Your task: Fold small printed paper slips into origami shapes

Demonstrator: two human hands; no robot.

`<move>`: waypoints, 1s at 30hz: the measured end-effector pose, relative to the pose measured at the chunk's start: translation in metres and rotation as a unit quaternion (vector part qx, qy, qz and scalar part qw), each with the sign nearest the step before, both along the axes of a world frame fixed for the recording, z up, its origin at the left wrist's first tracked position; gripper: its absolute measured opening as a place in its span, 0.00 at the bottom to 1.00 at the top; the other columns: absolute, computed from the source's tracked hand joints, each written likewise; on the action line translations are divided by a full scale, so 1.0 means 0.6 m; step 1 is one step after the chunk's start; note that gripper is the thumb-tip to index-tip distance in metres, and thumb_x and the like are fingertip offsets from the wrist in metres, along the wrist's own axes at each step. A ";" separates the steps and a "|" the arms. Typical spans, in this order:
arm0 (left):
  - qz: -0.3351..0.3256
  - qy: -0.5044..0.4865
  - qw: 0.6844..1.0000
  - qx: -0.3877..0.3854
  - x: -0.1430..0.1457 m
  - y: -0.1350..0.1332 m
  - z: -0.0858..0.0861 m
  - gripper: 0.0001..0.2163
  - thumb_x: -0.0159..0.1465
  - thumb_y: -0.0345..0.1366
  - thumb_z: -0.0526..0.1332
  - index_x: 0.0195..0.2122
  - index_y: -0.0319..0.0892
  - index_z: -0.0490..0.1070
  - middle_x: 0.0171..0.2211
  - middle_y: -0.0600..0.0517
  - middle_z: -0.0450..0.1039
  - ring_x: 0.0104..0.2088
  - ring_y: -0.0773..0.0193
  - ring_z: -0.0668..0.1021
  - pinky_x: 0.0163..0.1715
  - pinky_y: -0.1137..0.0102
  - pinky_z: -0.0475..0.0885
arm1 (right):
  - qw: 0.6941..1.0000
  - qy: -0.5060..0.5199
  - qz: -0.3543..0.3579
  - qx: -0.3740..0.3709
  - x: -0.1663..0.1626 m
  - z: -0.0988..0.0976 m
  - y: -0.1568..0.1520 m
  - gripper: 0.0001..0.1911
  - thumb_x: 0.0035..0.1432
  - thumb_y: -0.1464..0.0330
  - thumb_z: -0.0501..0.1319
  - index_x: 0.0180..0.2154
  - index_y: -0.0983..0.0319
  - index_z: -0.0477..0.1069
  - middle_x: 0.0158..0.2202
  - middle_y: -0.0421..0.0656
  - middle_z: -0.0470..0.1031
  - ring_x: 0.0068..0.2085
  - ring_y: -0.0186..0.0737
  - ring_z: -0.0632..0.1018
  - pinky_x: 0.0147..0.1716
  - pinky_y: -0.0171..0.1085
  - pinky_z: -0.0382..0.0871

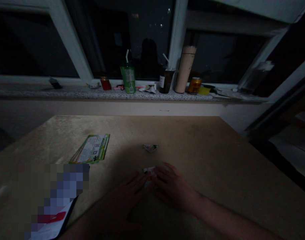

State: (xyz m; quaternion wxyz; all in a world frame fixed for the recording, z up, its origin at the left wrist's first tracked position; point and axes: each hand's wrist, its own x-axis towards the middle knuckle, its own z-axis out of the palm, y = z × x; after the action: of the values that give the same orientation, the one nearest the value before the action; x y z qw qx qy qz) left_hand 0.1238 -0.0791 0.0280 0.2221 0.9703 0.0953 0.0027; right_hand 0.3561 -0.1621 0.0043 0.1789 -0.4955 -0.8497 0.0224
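A small piece of printed paper [149,170], white with pink and dark print, lies on the table between my two hands. My left hand [131,190] reaches in from the left, its fingers together and pressed on the paper's left side. From the right, my right hand [173,186] bends its fingers over the paper's other side. Much of the paper is hidden under the fingers, and the dim light blurs the thumbs. Just beyond lies a small triangular folded paper [150,147], touched by neither hand.
Left on the wooden table [197,143] are a stack of green printed leaflets [93,148] and a partly pixelated device with a lit screen [64,196]. On the windowsill [79,93] stand a green cup [128,78], a dark cup [166,80], a tall pink bottle [185,70] and an orange can [194,86].
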 end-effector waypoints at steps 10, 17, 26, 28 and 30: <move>-0.015 0.007 1.000 -0.017 -0.003 0.014 0.010 0.41 0.62 0.56 0.57 0.68 0.48 0.36 0.68 0.51 0.38 0.65 0.50 0.49 0.63 0.56 0.45 | 1.000 0.013 -0.017 0.009 -0.002 -0.006 0.001 0.22 0.62 0.61 0.56 0.55 0.61 0.64 0.56 0.49 0.68 0.58 0.46 0.65 0.62 0.50 0.51; 0.003 -0.007 1.000 -0.024 -0.007 0.013 0.005 0.38 0.64 0.51 0.58 0.68 0.51 0.36 0.68 0.53 0.40 0.65 0.51 0.52 0.63 0.57 0.49 | 0.999 0.030 0.001 -0.011 0.011 0.000 0.003 0.23 0.61 0.62 0.58 0.57 0.57 0.63 0.59 0.49 0.64 0.62 0.47 0.60 0.61 0.53 0.49; 0.014 -0.003 1.000 -0.025 -0.009 0.014 0.001 0.38 0.64 0.50 0.58 0.68 0.52 0.35 0.67 0.52 0.40 0.64 0.50 0.53 0.61 0.56 0.53 | 0.997 0.045 0.021 -0.056 0.023 0.013 0.006 0.27 0.61 0.61 0.57 0.60 0.60 0.57 0.59 0.47 0.65 0.62 0.43 0.61 0.64 0.52 0.39; 0.013 0.001 1.000 -0.028 -0.006 0.013 0.005 0.38 0.64 0.49 0.59 0.68 0.52 0.36 0.67 0.53 0.40 0.64 0.51 0.53 0.61 0.57 0.53 | 0.997 0.052 0.016 -0.054 0.022 0.011 0.007 0.26 0.61 0.61 0.58 0.59 0.60 0.58 0.58 0.46 0.66 0.62 0.42 0.61 0.64 0.51 0.38; 0.009 -0.004 0.999 -0.033 -0.004 0.013 0.007 0.37 0.64 0.49 0.58 0.67 0.53 0.37 0.67 0.54 0.40 0.64 0.51 0.53 0.62 0.56 0.52 | 0.997 0.053 0.008 -0.047 0.021 0.009 0.008 0.24 0.61 0.61 0.58 0.58 0.59 0.60 0.58 0.44 0.67 0.61 0.41 0.62 0.64 0.50 0.37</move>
State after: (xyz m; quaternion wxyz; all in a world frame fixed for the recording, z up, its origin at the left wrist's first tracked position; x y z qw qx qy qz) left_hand 0.1212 -0.0715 0.0323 0.2541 0.9616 0.1034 0.0051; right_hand 0.3686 -0.1572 0.0096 0.1998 -0.4944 -0.8412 0.0897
